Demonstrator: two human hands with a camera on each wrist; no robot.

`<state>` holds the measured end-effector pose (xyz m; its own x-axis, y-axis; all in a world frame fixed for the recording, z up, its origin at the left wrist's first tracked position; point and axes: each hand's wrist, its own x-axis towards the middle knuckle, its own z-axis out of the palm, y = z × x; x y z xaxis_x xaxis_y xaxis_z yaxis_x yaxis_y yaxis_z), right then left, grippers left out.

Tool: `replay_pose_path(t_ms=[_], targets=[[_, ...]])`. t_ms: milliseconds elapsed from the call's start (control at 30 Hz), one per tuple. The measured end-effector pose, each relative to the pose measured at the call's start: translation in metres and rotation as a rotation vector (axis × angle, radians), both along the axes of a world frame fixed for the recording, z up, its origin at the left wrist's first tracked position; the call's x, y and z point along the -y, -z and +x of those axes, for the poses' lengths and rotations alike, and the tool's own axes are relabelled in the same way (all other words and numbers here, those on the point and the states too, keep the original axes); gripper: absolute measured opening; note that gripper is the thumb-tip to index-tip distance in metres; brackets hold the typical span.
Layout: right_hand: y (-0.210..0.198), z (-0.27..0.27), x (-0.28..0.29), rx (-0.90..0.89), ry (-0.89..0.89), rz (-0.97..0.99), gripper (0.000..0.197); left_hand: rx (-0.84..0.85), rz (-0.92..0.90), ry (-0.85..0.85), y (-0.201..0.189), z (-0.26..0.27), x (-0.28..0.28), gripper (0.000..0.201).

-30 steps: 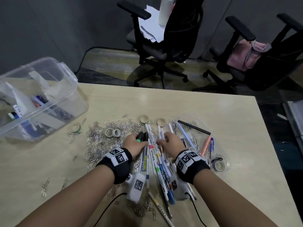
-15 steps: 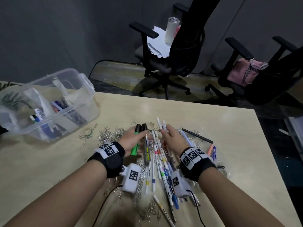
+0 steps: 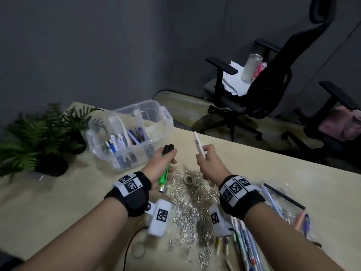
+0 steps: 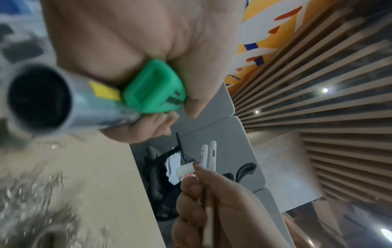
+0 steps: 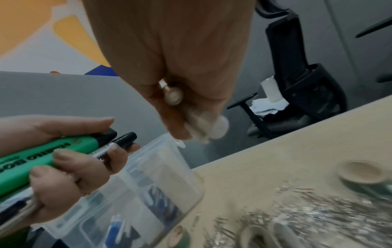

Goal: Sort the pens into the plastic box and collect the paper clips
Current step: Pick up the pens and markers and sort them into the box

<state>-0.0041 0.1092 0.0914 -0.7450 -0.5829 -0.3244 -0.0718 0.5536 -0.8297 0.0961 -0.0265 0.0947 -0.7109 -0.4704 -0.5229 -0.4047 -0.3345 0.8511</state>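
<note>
My left hand (image 3: 168, 159) grips a green highlighter (image 3: 163, 176) and a silver marker with a black cap (image 4: 42, 99), raised above the table. My right hand (image 3: 203, 153) pinches two white pens (image 3: 198, 143), tips pointing up. Both hands hover just right of the clear plastic box (image 3: 166, 116), which holds several pens upright. A wide scatter of paper clips (image 3: 187, 204) lies under and behind my wrists. More pens (image 3: 246, 243) lie at the lower right. From the right wrist view the highlighter (image 5: 42, 154) sits close to the box (image 5: 161, 167).
Small tape rolls (image 3: 188, 179) sit among the clips. Potted ferns (image 3: 39, 137) stand at the table's left edge beside the box. Loose pens and a black pencil (image 3: 283, 196) lie far right. Office chairs (image 3: 254, 98) stand beyond the table's far edge.
Both hands have lifted off the pen pile with pens in them and moved left and forward toward the box. The head view swung left, showing the ferns.
</note>
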Motion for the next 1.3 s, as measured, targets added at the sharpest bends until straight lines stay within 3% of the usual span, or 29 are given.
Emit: replay_pose_path(t_ms=[133,300,500,567,667,733,900,1033,1167,1300], targets=[[-0.015,0.015,0.053,0.005,-0.077,-0.114,0.016,-0.067,0.025,-0.083,-0.021,0.021,0.052,0.028],[-0.024,0.023,0.112,-0.032,-0.069,-0.07,0.027,-0.071,0.102,-0.166,-0.039,0.041,0.116,0.039],[-0.028,0.03,0.168,0.052,-0.016,-0.061,0.03,-0.209,0.06,-0.233,-0.042,0.055,0.179,0.003],[-0.026,0.035,0.184,0.029,-0.041,-0.051,0.031,-0.212,0.014,-0.228,-0.035,0.058,0.196,0.015],[-0.024,0.046,0.209,-0.064,-0.125,-0.028,0.029,-0.216,-0.041,-0.226,-0.022,0.056,0.213,0.064],[-0.02,0.052,0.224,-0.132,-0.164,-0.005,0.029,-0.217,-0.063,-0.237,-0.016,0.053,0.217,0.076],[0.002,0.055,0.251,-0.215,-0.214,0.138,0.042,-0.121,-0.164,-0.212,-0.004,0.043,0.22,0.068],[-0.005,0.053,0.254,-0.235,-0.225,0.174,0.037,0.028,-0.309,-0.147,0.0,0.033,0.223,0.065],[-0.009,0.037,0.247,-0.264,-0.144,0.205,0.035,0.04,-0.262,-0.077,0.004,0.03,0.228,0.076],[-0.02,0.025,0.242,-0.314,-0.09,0.216,0.051,0.01,-0.192,-0.071,-0.006,0.034,0.224,0.063]])
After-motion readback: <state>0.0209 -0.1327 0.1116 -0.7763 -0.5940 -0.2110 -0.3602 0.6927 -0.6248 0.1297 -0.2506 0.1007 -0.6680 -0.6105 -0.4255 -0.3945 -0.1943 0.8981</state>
